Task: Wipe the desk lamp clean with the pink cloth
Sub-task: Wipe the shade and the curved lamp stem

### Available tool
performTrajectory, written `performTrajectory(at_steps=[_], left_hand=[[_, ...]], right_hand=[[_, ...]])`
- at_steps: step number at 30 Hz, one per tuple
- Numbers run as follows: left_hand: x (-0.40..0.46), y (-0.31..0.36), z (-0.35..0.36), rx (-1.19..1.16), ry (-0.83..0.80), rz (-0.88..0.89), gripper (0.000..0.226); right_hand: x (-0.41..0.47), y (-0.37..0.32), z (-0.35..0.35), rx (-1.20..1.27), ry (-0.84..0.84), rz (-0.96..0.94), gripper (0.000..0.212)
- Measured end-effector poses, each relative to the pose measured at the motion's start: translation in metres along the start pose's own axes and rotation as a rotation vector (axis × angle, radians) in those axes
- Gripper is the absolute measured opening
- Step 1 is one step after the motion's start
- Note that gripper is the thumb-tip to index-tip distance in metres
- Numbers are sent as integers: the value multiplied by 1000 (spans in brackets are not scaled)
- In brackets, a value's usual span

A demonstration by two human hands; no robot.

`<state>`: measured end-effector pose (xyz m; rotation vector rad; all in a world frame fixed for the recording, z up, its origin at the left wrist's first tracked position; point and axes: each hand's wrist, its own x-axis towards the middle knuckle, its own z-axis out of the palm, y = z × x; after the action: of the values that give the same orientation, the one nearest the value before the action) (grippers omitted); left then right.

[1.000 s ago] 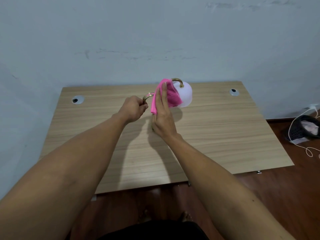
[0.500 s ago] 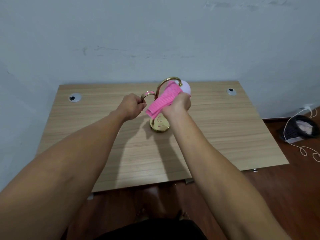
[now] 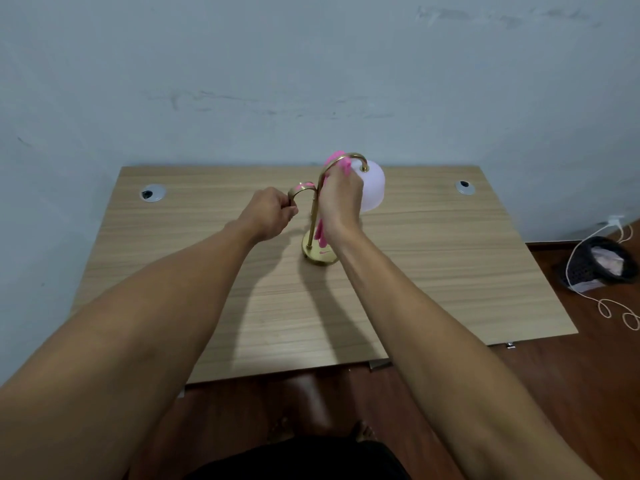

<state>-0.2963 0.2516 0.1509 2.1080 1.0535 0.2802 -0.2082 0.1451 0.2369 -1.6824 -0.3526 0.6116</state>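
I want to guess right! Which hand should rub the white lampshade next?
The right hand, probably. It already holds the pink cloth up by the gold arch, right beside the white shade. The left hand grips the lamp's smaller gold hook, steadying it.

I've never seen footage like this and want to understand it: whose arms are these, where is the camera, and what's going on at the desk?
There is no machine here. A person wears a wide-angle camera on the head, so you look forward and down along their two bare arms. A gold desk lamp with a white shade stands on a wooden desk against a wall. The left hand grips the lamp's smaller curved arm to steady it. The right hand holds a pink cloth against the taller curved arm near the shade, wiping it. On the floor to the right lie a dark basket and a white cable.
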Motion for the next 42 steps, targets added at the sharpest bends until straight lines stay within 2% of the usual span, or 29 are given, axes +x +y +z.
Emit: performTrajectory(at_steps=[3,4,6,8,11,13,15,17,20,23,25,27,29,33,35,38,40,42], left_hand=[[-1,1,3,9,-2,10,28],[-1,2,4,11,0,17,29],[-1,4,5,25,-4,29,29],[-1,5,5,49,-13,40,28],[2,5,4,49,-10,31,27],[4,5,2,40,-11,21,25],[5,4,-2,38,1,19,25],[7,2,-4,36,8,22,24],[10,-1,-4,28,13,17,23],[11,-1,-4,19,23,15,24],[11,0,-6,20,27,15,24],[12,-1,-7,20,33,11,23],[13,-3,-8,14,32,5,22],[15,-3,-7,17,20,13,22],[15,-3,-8,22,17,15,22],[16,-3,-8,20,23,23,21],[15,-3,-8,21,31,25,21],[15,-3,-6,15,38,18,20]], right_hand=[[-3,29,-5,-185,-128,-262,18],[-2,37,-8,-240,-154,-313,21],[4,47,-11,-349,-159,-313,27],[10,50,-13,-353,-110,-220,32],[22,48,-21,-97,47,81,31],[28,42,-28,200,181,252,26],[29,33,-32,448,253,300,24],[24,22,-34,564,269,303,16],[9,-5,-25,580,192,270,8],[-5,-11,0,381,125,69,12],[-12,6,12,244,19,-46,11],[-20,18,9,166,-42,-5,23],[-16,29,0,211,60,96,30],[3,41,-27,506,325,159,22],[-1,31,-37,506,413,30,23],[-2,18,-38,400,430,-311,30],[5,24,-26,146,286,-504,46],[18,47,-13,-257,96,-706,60]])
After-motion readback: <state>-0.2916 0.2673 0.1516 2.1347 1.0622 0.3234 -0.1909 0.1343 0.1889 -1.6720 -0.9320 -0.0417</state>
